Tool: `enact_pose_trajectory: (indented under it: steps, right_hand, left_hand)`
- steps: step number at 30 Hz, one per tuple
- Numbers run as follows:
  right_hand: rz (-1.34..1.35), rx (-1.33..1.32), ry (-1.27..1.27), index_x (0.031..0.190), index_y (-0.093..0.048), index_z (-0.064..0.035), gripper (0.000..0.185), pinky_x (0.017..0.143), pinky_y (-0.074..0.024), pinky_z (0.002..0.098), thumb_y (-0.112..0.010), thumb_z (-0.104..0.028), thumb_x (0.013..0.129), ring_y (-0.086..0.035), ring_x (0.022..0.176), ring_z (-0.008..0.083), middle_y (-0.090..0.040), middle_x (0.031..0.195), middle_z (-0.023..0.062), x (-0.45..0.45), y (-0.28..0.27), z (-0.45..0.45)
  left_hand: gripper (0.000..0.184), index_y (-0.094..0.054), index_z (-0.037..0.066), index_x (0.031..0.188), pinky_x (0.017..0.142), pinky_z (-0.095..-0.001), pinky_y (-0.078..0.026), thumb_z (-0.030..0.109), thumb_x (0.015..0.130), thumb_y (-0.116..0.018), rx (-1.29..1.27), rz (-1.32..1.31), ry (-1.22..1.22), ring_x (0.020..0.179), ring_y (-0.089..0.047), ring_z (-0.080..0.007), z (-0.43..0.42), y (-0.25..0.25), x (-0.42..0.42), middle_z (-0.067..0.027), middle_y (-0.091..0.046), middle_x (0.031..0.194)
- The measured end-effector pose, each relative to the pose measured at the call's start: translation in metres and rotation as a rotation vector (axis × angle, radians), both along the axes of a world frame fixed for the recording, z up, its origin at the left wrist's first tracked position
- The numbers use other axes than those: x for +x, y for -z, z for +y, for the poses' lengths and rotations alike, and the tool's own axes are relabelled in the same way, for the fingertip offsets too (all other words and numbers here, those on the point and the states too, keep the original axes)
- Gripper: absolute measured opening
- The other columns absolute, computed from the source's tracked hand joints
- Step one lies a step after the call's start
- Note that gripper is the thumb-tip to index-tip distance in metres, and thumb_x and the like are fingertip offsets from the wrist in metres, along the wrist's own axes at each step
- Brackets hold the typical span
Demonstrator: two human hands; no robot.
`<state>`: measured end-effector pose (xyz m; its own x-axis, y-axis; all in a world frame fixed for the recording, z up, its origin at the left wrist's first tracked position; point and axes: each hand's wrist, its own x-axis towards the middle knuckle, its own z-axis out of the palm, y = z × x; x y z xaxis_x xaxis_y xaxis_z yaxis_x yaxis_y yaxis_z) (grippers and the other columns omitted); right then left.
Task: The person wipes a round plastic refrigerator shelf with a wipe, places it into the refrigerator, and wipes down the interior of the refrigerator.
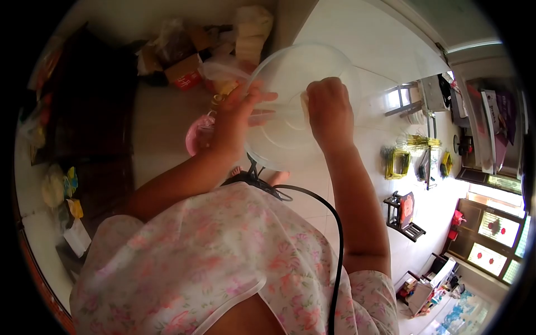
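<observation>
A large, clear round bowl or lid (290, 134) is in front of my body, seen through to the floor. My left hand (241, 114) is at its left edge, with fingers apart and the bowl's rim between or against them. My right hand (330, 109) is closed over the bowl's right part, its fingers curled round a pale, flat piece (305, 105) that shows only at its left side. What that piece is made of cannot be made out.
A pink round container (198, 135) lies beyond my left wrist. Cardboard boxes (183, 71) and bags are piled at the upper left. A black cable (339, 245) runs beside my right arm. At the right are a small dark chair (403, 215) and yellow bundles (397, 163).
</observation>
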<state>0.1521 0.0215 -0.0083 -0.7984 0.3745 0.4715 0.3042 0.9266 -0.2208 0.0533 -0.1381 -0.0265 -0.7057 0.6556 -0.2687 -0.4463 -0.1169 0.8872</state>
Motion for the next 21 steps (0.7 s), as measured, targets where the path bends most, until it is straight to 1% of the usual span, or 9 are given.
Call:
enact_pose_trajectory:
  steps: [2, 4, 6, 10, 12, 14, 16, 19, 21]
  right_hand:
    - [-0.263, 0.160, -0.027, 0.078, -0.062, -0.0053, 0.013, 0.074, -0.0473, 0.0379, -0.066, -0.017, 0.078, -0.053, 0.088, 0.0268, -0.054, 0.093, 0.0079, 0.002, 0.001, -0.002]
    - [-0.223, 0.147, -0.043, 0.076, -0.063, -0.0057, 0.015, 0.074, -0.0461, 0.0377, -0.066, -0.020, 0.079, -0.052, 0.089, 0.0272, -0.054, 0.092, 0.0081, 0.010, -0.003, -0.015]
    - [-0.183, 0.133, -0.056, 0.074, -0.063, -0.0060, 0.018, 0.075, -0.0449, 0.0376, -0.066, -0.024, 0.080, -0.052, 0.090, 0.0276, -0.054, 0.092, 0.0082, 0.015, -0.003, -0.025]
    - [-0.340, -0.043, 0.036, 0.073, -0.064, -0.0067, 0.020, 0.076, -0.0433, 0.0380, -0.065, -0.025, 0.081, -0.051, 0.090, 0.0270, -0.056, 0.093, 0.0092, 0.018, 0.006, -0.032]
    - [-0.195, -0.199, 0.014, 0.072, -0.063, -0.0057, 0.020, 0.076, -0.0432, 0.0386, -0.064, -0.024, 0.081, -0.051, 0.089, 0.0271, -0.057, 0.093, 0.0108, 0.017, 0.013, -0.036]
    - [-0.153, -0.142, -0.186, 0.075, -0.065, -0.0054, 0.017, 0.077, -0.0433, 0.0399, -0.062, -0.021, 0.081, -0.052, 0.088, 0.0284, -0.058, 0.092, 0.0112, 0.013, 0.007, -0.046]
    - [0.019, -0.392, -0.154, 0.073, -0.062, -0.0092, 0.011, 0.078, -0.0435, 0.0406, -0.058, -0.017, 0.079, -0.053, 0.087, 0.0286, -0.057, 0.091, 0.0091, 0.006, 0.014, -0.067]
    - [0.011, -0.323, -0.117, 0.072, -0.060, -0.0098, 0.010, 0.077, -0.0436, 0.0399, -0.058, -0.017, 0.079, -0.053, 0.087, 0.0283, -0.056, 0.089, 0.0088, 0.009, 0.004, -0.071]
    - [-0.152, -0.072, -0.053, 0.074, -0.062, -0.0098, 0.010, 0.076, -0.0434, 0.0400, -0.059, -0.017, 0.080, -0.053, 0.088, 0.0277, -0.055, 0.088, 0.0080, 0.017, 0.001, -0.053]
  left_hand:
    - [0.045, -0.052, 0.009, 0.126, 0.079, -0.0307, -0.049, 0.040, 0.093, -0.054, -0.003, 0.002, 0.001, 0.091, -0.065, -0.0217, 0.000, 0.001, -0.001, -0.0113, -0.065, 0.112]
    - [0.046, -0.052, 0.010, 0.126, 0.079, -0.0306, -0.049, 0.041, 0.093, -0.054, -0.002, 0.001, 0.002, 0.091, -0.065, -0.0220, 0.002, 0.001, -0.001, -0.0116, -0.064, 0.114]
    - [0.046, -0.053, 0.007, 0.127, 0.077, -0.0307, -0.049, 0.038, 0.093, -0.054, -0.009, -0.022, -0.018, 0.089, -0.064, -0.0203, 0.001, 0.000, 0.001, -0.0111, -0.066, 0.108]
    - [0.046, -0.052, 0.007, 0.128, 0.077, -0.0314, -0.049, 0.037, 0.094, -0.054, -0.024, -0.021, -0.007, 0.089, -0.064, -0.0199, -0.004, 0.010, 0.005, -0.0113, -0.066, 0.108]
    - [0.045, -0.053, 0.006, 0.127, 0.076, -0.0305, -0.050, 0.037, 0.094, -0.054, -0.015, -0.043, -0.001, 0.089, -0.064, -0.0192, -0.005, 0.012, 0.009, -0.0110, -0.066, 0.107]
    - [0.044, -0.053, 0.006, 0.126, 0.075, -0.0297, -0.050, 0.037, 0.094, -0.054, 0.000, -0.042, 0.003, 0.089, -0.063, -0.0188, -0.003, 0.014, 0.011, -0.0107, -0.066, 0.107]
    - [0.044, -0.054, 0.006, 0.125, 0.074, -0.0290, -0.050, 0.037, 0.094, -0.054, 0.011, -0.040, 0.008, 0.089, -0.063, -0.0184, 0.000, 0.014, 0.012, -0.0105, -0.067, 0.107]
    - [0.043, -0.055, 0.006, 0.123, 0.074, -0.0281, -0.050, 0.038, 0.094, -0.054, 0.055, -0.043, -0.013, 0.087, -0.063, -0.0179, 0.002, 0.012, 0.013, -0.0104, -0.067, 0.106]
    - [0.043, -0.055, 0.007, 0.123, 0.072, -0.0279, -0.050, 0.039, 0.094, -0.054, -0.020, -0.041, 0.015, 0.085, -0.064, -0.0179, 0.003, 0.010, 0.010, -0.0106, -0.067, 0.105]
